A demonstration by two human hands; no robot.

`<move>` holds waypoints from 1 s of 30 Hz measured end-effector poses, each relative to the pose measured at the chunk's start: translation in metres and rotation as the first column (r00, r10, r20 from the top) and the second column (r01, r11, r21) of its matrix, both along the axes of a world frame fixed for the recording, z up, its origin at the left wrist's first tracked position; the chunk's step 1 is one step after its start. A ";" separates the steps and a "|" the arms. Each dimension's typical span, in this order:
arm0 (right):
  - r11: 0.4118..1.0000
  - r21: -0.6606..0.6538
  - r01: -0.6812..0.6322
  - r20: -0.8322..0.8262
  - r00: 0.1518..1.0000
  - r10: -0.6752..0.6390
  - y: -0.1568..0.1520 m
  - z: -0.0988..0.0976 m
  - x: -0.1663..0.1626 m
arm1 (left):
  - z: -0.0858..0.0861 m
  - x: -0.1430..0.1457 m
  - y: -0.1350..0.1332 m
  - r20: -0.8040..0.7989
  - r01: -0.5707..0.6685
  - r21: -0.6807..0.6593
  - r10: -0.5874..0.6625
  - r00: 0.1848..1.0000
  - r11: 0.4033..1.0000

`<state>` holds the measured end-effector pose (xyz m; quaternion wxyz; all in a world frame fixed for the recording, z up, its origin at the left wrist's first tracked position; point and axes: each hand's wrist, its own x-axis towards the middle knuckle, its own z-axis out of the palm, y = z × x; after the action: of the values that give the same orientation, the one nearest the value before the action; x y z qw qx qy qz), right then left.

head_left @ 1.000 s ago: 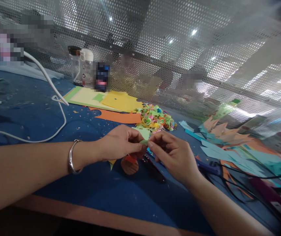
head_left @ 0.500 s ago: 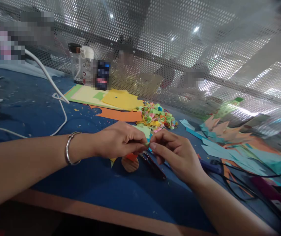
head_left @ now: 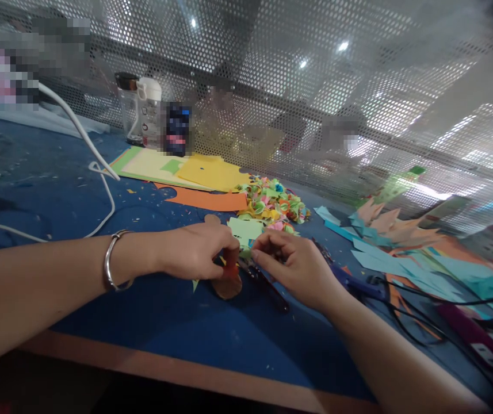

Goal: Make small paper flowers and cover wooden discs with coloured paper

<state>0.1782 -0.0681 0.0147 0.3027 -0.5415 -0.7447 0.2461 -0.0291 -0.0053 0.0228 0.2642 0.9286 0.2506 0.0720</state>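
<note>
My left hand [head_left: 201, 250], with a silver bangle on its wrist, reaches down with thumb and forefinger closed on a small orange paper piece [head_left: 230, 270]. That piece lies over a round brown disc [head_left: 228, 287] on the blue tabletop. My right hand [head_left: 293, 264] is close by on the right, thumb and forefinger pinched together. Whatever it holds is too small to make out. Between the hands lies a dark slim tool [head_left: 274, 292], perhaps scissors, partly covered. Pale green paper [head_left: 246, 229] is just beyond the fingertips.
A heap of colourful folded paper bits [head_left: 272, 201] sits behind my hands, beside an orange strip [head_left: 207, 200] and yellow sheets [head_left: 211, 172]. Bottles [head_left: 151, 112], a phone [head_left: 178, 129] and a white cable [head_left: 73, 121] stand farther left. Right are blue paper pieces [head_left: 384, 259] and a blue-handled tool [head_left: 358, 284].
My hands have parted from a shared pinch on a tiny greenish piece. The left moved left and down onto the orange paper; the right shifted slightly left. Another brown disc now shows behind the left hand.
</note>
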 end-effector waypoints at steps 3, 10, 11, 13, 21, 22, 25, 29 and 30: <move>0.999 0.041 0.007 0.020 1.000 -0.008 -0.003 0.000 -0.001 | -0.004 0.001 0.001 0.070 -0.006 0.021 0.005 0.998 1.000; 0.952 0.303 0.049 0.072 0.995 -0.074 -0.008 0.004 -0.001 | -0.006 0.002 0.005 0.359 -0.114 -0.047 0.123 0.925 0.992; 0.943 0.330 0.039 0.095 0.993 -0.074 -0.008 0.004 -0.001 | -0.007 0.002 0.005 0.389 -0.108 -0.045 0.117 0.914 0.993; 0.929 0.370 0.018 0.133 0.989 -0.072 -0.008 0.004 -0.001 | -0.008 0.003 0.003 0.429 -0.096 -0.073 0.118 0.895 0.993; 0.881 0.473 0.012 0.178 0.978 -0.108 -0.008 0.003 0.000 | -0.009 0.015 -0.001 0.570 0.105 -0.617 0.351 0.743 0.780; 0.878 0.479 0.006 0.185 0.977 -0.108 -0.009 0.003 0.001 | -0.010 0.016 -0.001 0.566 0.105 -0.647 0.384 0.730 0.755; 0.876 0.482 -0.021 0.199 0.976 -0.086 -0.009 0.001 0.000 | -0.012 0.018 -0.003 0.544 0.098 -0.709 0.453 0.706 0.698; 0.876 0.483 -0.015 0.202 0.975 -0.095 -0.009 0.001 -0.001 | -0.014 0.018 -0.004 0.541 0.085 -0.715 0.473 0.695 0.694; 0.875 0.484 -0.010 0.206 0.973 -0.104 -0.010 0.001 -0.001 | -0.014 0.017 -0.004 0.546 0.079 -0.702 0.464 0.698 0.708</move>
<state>0.1771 -0.0777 0.0155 0.3474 -0.4915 -0.7984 -0.0177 -0.0117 -0.0090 0.0090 0.6474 0.6338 0.2454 0.3448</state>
